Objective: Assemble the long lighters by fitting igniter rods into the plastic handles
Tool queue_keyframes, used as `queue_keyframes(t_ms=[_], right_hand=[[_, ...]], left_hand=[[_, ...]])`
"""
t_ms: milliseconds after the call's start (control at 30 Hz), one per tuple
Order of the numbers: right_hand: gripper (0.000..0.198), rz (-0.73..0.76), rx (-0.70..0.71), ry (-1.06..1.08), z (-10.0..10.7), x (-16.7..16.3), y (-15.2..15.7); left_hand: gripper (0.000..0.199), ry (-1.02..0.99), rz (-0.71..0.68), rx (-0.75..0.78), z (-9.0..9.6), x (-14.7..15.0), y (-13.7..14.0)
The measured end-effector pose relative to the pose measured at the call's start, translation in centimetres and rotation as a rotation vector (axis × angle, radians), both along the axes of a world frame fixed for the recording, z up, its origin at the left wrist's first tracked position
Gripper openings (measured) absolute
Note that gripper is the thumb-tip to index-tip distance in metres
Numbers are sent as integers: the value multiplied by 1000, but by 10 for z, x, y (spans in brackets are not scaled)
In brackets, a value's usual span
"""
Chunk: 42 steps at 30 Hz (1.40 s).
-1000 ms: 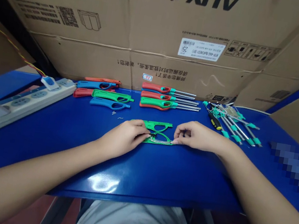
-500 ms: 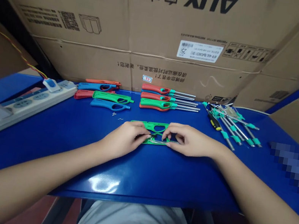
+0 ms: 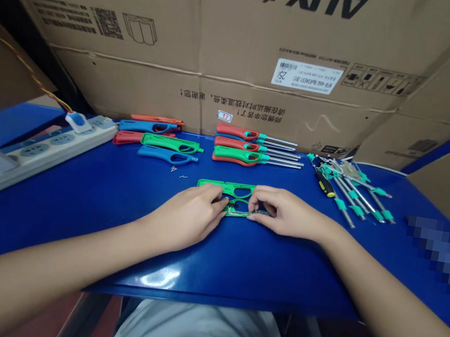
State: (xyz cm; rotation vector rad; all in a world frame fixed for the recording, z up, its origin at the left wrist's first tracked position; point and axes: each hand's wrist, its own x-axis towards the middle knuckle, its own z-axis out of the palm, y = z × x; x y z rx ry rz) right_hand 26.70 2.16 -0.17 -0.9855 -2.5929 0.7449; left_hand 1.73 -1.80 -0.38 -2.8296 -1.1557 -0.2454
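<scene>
Two green shell halves of a stick lighter lie on the table in front of me. The near green shell half (image 3: 238, 213) has pale wires in it and is held between my hands. My left hand (image 3: 188, 217) is closed over its left end, fingertips pressed at the wires and hiding what lies under them. With thumb and bent fingers, my right hand (image 3: 287, 213) grips its right end, where a thin tube partly shows. The far green shell half (image 3: 228, 187) lies just behind, close to both hands' fingertips.
Behind lie loose coloured lighter shells (image 3: 168, 155) and several lighters with metal tubes (image 3: 240, 145). Tube parts (image 3: 351, 194) and a black-yellow screwdriver (image 3: 325, 184) lie right. Tiny screws (image 3: 173, 169) are near the shells. A power strip (image 3: 36, 152) runs along the left; cardboard (image 3: 226, 64) stands behind.
My left hand has turned further over the near shell half, its fingers curling in and covering more of its left end. My right hand keeps its grip. The view has shifted slightly.
</scene>
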Motion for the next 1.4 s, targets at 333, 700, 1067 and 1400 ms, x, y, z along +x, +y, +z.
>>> queue_keyframes(t_ms=[333,700,1067,1400], right_hand=[[14,25,10,-17,0,-1,-1],[14,15,84,-75,-2,-3,-7],[10,0,40,-19,-4,-3,-4],[33,73,24,60,-3,-2,-2]], left_hand=[[45,172,81,115,-11,5,-19],[47,43,59,-37,-12,2,-12],[37,-41,61,1,-15,0,-11],[33,-3,73,18,-8,0,-12]])
